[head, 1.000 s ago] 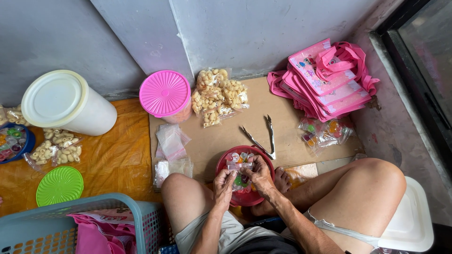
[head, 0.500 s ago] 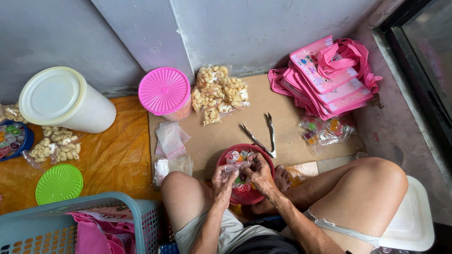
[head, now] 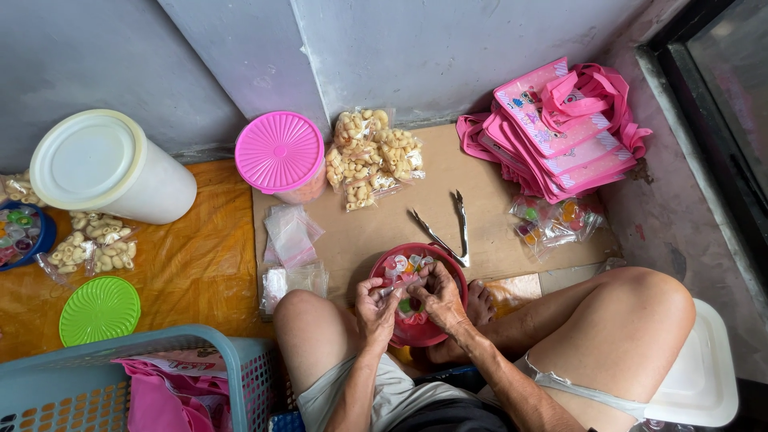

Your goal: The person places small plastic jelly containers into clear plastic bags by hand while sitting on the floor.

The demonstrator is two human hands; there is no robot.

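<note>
While both hands meet over the red bowl [head: 424, 328], left hand [head: 376, 308] and right hand [head: 438, 294] fingers pinch a small clear packet [head: 398, 286], its contents unclear.

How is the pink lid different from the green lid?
The pink lid sits on top of a container by the wall; the green lid lies flat on the orange sheet, beside the blue basket. The pink lid looks bigger than the green one. Both are round with ribbed, sunburst tops.
</note>
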